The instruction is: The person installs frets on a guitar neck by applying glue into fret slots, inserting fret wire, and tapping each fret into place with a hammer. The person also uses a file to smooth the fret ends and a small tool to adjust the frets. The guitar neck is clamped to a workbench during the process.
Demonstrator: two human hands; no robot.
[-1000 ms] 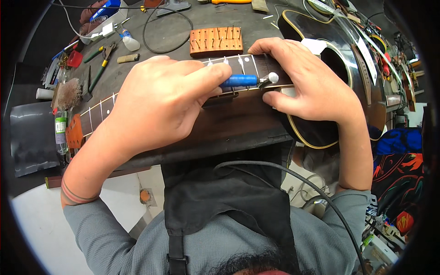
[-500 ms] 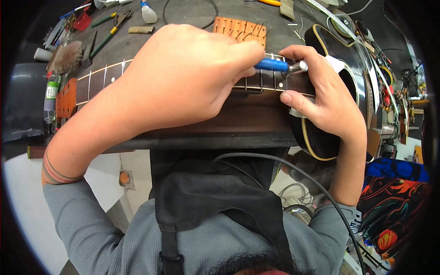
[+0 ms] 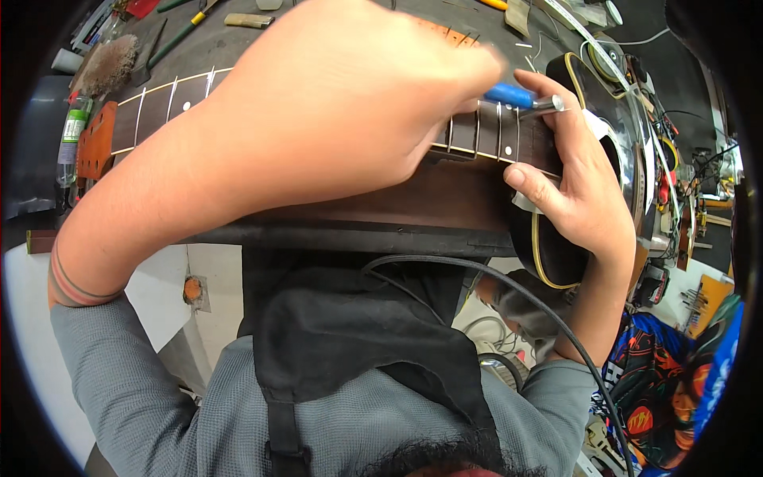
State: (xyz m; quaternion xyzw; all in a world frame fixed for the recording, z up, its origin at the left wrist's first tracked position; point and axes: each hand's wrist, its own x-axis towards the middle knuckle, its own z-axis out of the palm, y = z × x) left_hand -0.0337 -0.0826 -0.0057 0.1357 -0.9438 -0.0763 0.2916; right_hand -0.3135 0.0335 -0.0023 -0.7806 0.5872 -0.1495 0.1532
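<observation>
Blue-handled and tipped in bright metal, a small hand tool [image 3: 520, 97] lies across the dark fingerboard [image 3: 485, 135] of a guitar [image 3: 556, 151] stretched along a cluttered counter [image 3: 199, 48], its long axis running nearly left to right and its metal end pointing right, toward the instrument's black, cream-edged body. The person's left hand [image 3: 334, 103] is closed over the handle, so that only the blue end and the metal tip show past the knuckles; the tool sits at the right edge of that grip, just above the frets. The right hand [image 3: 576, 187] meets it there, fingertips touching the metal tip, thumb pressed on the near side of the neck over a scrap of white material [image 3: 524, 203]; whether this hand truly clamps the tip cannot be told. The guitar's neck runs away to the left, ending in an orange-brown headstock [image 3: 97, 139] beside a small green-labelled bottle [image 3: 73, 131]. Pliers [image 3: 171, 40], a brush [image 3: 103, 67] and other tools lie loose at the counter's far side.
</observation>
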